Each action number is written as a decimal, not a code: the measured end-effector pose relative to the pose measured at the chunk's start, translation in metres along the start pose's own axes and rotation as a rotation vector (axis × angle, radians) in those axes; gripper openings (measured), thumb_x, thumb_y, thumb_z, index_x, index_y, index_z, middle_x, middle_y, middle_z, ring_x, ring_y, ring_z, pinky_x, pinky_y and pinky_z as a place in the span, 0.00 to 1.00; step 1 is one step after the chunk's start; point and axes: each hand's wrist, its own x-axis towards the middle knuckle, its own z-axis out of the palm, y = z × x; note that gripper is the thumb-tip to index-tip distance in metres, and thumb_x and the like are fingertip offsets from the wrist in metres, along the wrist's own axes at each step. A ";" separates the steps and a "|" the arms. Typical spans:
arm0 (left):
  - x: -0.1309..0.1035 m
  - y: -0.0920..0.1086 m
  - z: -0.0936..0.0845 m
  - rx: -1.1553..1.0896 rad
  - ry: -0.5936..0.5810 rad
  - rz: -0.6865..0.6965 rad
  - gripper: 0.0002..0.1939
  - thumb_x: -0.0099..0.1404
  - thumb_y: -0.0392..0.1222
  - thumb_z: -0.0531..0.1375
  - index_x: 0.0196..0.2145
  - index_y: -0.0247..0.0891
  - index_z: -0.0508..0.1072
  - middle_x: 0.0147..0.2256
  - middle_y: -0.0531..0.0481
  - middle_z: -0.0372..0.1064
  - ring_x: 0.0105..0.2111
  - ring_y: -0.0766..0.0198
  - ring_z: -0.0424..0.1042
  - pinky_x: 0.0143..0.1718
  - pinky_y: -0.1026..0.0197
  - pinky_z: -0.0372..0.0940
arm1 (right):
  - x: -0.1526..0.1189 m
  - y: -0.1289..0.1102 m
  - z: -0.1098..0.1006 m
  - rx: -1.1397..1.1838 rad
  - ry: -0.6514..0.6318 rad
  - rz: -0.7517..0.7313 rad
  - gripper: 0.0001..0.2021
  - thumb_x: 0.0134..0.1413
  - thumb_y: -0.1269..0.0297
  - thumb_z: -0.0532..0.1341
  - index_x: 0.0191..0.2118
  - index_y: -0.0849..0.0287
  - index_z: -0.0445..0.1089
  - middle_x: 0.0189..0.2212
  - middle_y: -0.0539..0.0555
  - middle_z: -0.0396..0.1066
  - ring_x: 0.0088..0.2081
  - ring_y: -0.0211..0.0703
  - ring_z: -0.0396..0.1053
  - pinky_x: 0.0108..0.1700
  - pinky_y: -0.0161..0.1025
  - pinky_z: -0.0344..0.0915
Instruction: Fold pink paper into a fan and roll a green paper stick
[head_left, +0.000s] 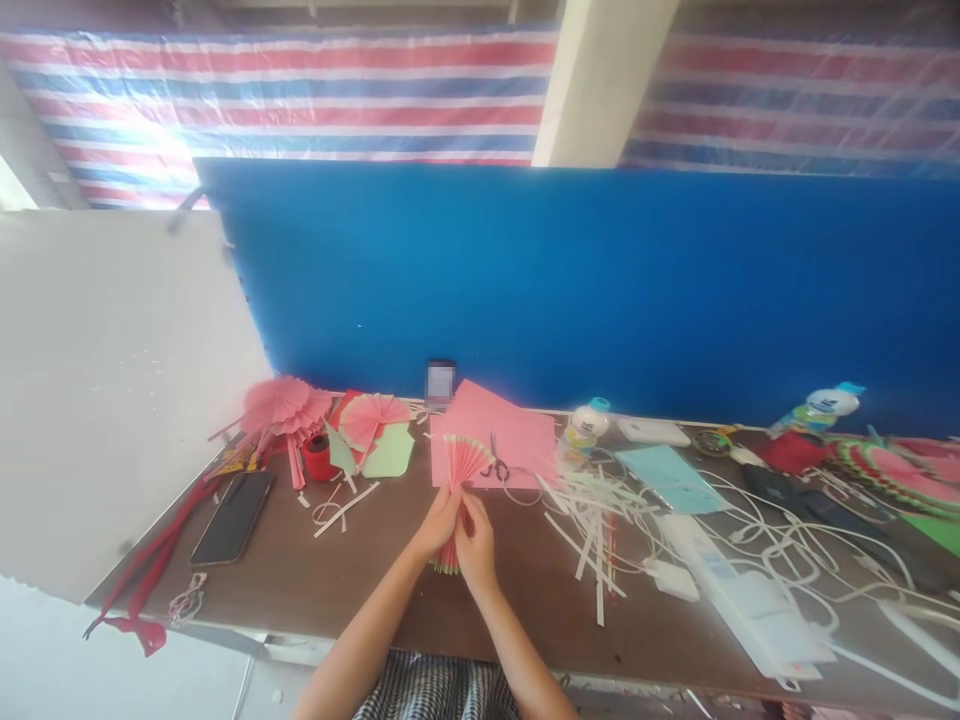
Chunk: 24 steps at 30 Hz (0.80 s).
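Observation:
A pleated pink paper fan with a pale green edge is pinched at its middle between my two hands, above the front of the table. My left hand closes round the pinched middle from the left. From the right, my right hand grips the same spot with bent fingers. Folds spread out above the hands, and more pleats show below them. Just beyond lie pink paper sheets, with dark-handled scissors resting on them.
Finished pink fans, a red spool and a phone are on the left. Paper strips, a bottle, white cables and a power strip crowd the right. A blue panel stands behind.

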 end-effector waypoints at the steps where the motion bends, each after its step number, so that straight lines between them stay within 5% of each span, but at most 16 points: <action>1: -0.002 0.002 -0.001 -0.005 -0.011 -0.002 0.24 0.59 0.54 0.50 0.46 0.34 0.65 0.47 0.41 0.63 0.50 0.58 0.59 0.53 0.57 0.49 | -0.001 -0.003 -0.003 -0.058 -0.006 -0.029 0.18 0.53 0.63 0.52 0.51 0.53 0.62 0.49 0.57 0.61 0.52 0.47 0.58 0.53 0.50 0.54; 4: -0.004 0.009 -0.005 -0.053 -0.055 -0.031 0.24 0.59 0.54 0.51 0.48 0.36 0.64 0.46 0.43 0.64 0.48 0.59 0.61 0.51 0.58 0.52 | 0.000 -0.011 -0.019 -0.168 -0.050 -0.062 0.17 0.51 0.62 0.54 0.48 0.50 0.64 0.51 0.55 0.57 0.54 0.48 0.53 0.55 0.50 0.51; 7: -0.002 0.014 -0.010 -0.107 -0.134 -0.157 0.24 0.58 0.56 0.51 0.45 0.36 0.64 0.35 0.45 0.68 0.32 0.63 0.69 0.35 0.60 0.62 | 0.013 -0.015 -0.038 -0.116 0.015 -0.009 0.12 0.51 0.61 0.54 0.41 0.54 0.70 0.49 0.56 0.60 0.53 0.49 0.55 0.54 0.50 0.52; 9: 0.001 0.015 -0.012 -0.168 -0.214 -0.262 0.24 0.57 0.57 0.50 0.41 0.35 0.65 0.28 0.48 0.67 0.20 0.69 0.65 0.23 0.65 0.59 | 0.024 -0.014 -0.047 0.013 0.081 0.104 0.15 0.48 0.59 0.57 0.43 0.55 0.67 0.45 0.57 0.64 0.49 0.49 0.60 0.51 0.51 0.55; 11: 0.004 0.016 -0.013 -0.237 -0.314 -0.347 0.21 0.57 0.57 0.51 0.36 0.33 0.65 0.24 0.51 0.64 0.15 0.74 0.58 0.16 0.68 0.52 | 0.033 -0.009 -0.051 0.230 -0.020 0.231 0.20 0.45 0.58 0.60 0.47 0.55 0.63 0.43 0.56 0.67 0.45 0.48 0.64 0.49 0.50 0.58; 14: 0.005 0.014 -0.012 -0.319 -0.467 -0.487 0.18 0.58 0.55 0.52 0.31 0.35 0.62 0.21 0.54 0.58 0.13 0.77 0.51 0.14 0.70 0.43 | 0.039 0.000 -0.051 0.504 -0.213 0.338 0.23 0.42 0.57 0.62 0.47 0.56 0.62 0.40 0.55 0.69 0.43 0.47 0.66 0.48 0.49 0.59; 18: 0.003 0.009 -0.016 -0.441 -0.693 -0.700 0.19 0.60 0.55 0.47 0.26 0.35 0.59 0.17 0.58 0.47 0.12 0.77 0.43 0.13 0.70 0.36 | 0.035 0.005 -0.051 0.598 -0.351 0.362 0.26 0.33 0.53 0.66 0.42 0.57 0.66 0.37 0.55 0.70 0.39 0.48 0.68 0.46 0.47 0.61; 24: 0.001 0.004 -0.022 -0.528 -0.756 -0.746 0.19 0.61 0.55 0.45 0.32 0.35 0.62 0.16 0.58 0.44 0.12 0.74 0.44 0.13 0.70 0.38 | 0.033 0.002 -0.042 0.555 -0.309 0.350 0.33 0.31 0.54 0.66 0.48 0.55 0.60 0.31 0.51 0.69 0.24 0.36 0.64 0.30 0.37 0.64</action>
